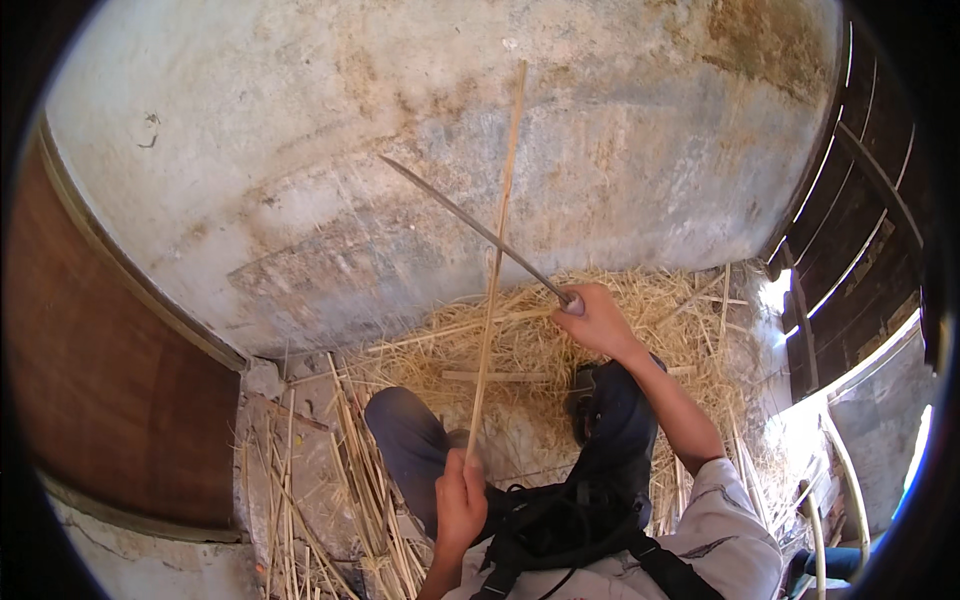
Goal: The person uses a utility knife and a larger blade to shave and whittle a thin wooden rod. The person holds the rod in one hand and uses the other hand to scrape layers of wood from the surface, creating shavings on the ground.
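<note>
My left hand (461,500) is closed around the lower end of a long, thin bamboo strip (508,170), which slants up and away in front of the wall. In my right hand (597,322) is the handle of a long, narrow-bladed knife (440,199). Its blade points up to the left and crosses the strip about midway along it. Whether the edge touches the strip or only passes in front of it, I cannot tell. Both forearms come in from the lower edge, between and over my bent knees in dark trousers.
Pale shavings (640,290) lie heaped along the foot of the stained wall (300,130). Several split bamboo strips (365,480) lie on the floor at my left, near a brown wooden panel (120,370). Dark slatted boards (860,220) stand at the right.
</note>
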Demonstrator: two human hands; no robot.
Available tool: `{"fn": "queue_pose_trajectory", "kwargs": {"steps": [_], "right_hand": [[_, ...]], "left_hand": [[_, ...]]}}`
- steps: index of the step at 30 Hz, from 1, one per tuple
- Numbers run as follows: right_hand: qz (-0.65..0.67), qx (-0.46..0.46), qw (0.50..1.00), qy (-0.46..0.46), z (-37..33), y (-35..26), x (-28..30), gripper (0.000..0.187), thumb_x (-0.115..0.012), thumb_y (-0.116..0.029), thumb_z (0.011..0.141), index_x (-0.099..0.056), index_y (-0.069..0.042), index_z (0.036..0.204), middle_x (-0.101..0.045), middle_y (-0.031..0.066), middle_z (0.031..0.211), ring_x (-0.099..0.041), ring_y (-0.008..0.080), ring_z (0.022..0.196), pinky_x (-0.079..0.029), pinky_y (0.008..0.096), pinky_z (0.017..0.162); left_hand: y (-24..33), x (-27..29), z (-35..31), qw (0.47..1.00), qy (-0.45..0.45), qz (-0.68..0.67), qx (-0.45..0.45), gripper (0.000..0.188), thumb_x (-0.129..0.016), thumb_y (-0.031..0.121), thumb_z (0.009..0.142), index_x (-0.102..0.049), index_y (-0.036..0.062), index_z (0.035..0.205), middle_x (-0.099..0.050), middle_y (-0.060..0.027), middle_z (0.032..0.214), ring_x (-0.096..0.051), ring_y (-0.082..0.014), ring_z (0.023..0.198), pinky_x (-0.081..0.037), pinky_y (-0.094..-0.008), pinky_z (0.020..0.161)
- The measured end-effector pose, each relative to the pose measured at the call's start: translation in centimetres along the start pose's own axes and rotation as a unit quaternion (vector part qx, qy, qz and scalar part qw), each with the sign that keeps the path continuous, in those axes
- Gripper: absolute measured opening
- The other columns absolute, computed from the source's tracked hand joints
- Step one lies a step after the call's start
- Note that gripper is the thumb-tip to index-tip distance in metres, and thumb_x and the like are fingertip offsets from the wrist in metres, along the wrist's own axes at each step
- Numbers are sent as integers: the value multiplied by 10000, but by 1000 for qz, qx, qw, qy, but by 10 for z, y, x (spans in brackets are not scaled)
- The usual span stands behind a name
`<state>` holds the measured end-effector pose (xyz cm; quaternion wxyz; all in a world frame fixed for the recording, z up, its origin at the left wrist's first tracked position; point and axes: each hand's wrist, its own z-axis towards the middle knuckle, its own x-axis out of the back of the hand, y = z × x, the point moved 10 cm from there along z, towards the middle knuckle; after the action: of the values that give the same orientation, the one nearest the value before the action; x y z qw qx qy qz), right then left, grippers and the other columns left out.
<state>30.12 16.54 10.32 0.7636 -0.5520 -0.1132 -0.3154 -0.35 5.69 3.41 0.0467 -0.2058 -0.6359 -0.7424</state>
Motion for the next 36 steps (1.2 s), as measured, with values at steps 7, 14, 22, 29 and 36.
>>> {"fn": "queue_pose_trajectory", "kwargs": {"steps": [7, 14, 22, 29, 36], "right_hand": [[-73, 72, 995, -13, -38, -28, -20, 180, -757, -151, 753, -652, -54, 863, -604, 162, 653, -638, 380, 618, -494, 447, 596], [-156, 90, 980, -87, -94, -34, -59, 245, -760, -194, 673, -660, -105, 879, -640, 162, 668, -671, 405, 676, -535, 494, 618], [-97, 22, 995, -6, -55, -6, -32, 147, -743, -163, 742, -711, -63, 844, -646, 189, 677, -671, 423, 708, -542, 493, 654], [-159, 33, 987, -5, -17, -7, -21, 161, -724, -153, 771, -748, -63, 903, -673, 188, 718, -680, 411, 724, -545, 472, 662], [-90, -66, 992, 60, 63, 46, 3, 282, -691, -208, 814, -781, -49, 1029, -721, 227, 800, -707, 411, 764, -567, 468, 722]], "left_hand": [[-3, 1, -8, 1000, 4, -5, 29, 183, -475, 145, 1097, -516, 7, 984, -542, -112, 610, -571, -236, 536, -433, -381, 536], [9, -5, -18, 1000, 15, 3, 11, 229, -462, 185, 1117, -506, 21, 963, -499, -25, 611, -477, -109, 533, -376, -313, 511], [13, -18, -18, 1000, -13, 12, 23, 165, -500, 126, 1088, -488, -1, 984, -541, -147, 609, -581, -306, 515, -433, -420, 516], [12, -9, -16, 1000, 14, 9, 6, 206, -461, 153, 1109, -511, 10, 969, -510, -67, 609, -511, -174, 522, -400, -354, 511], [18, -3, -14, 1000, 11, 28, 3, 214, -454, 160, 1114, -525, 16, 972, -498, -38, 611, -486, -128, 531, -377, -331, 512]]}}
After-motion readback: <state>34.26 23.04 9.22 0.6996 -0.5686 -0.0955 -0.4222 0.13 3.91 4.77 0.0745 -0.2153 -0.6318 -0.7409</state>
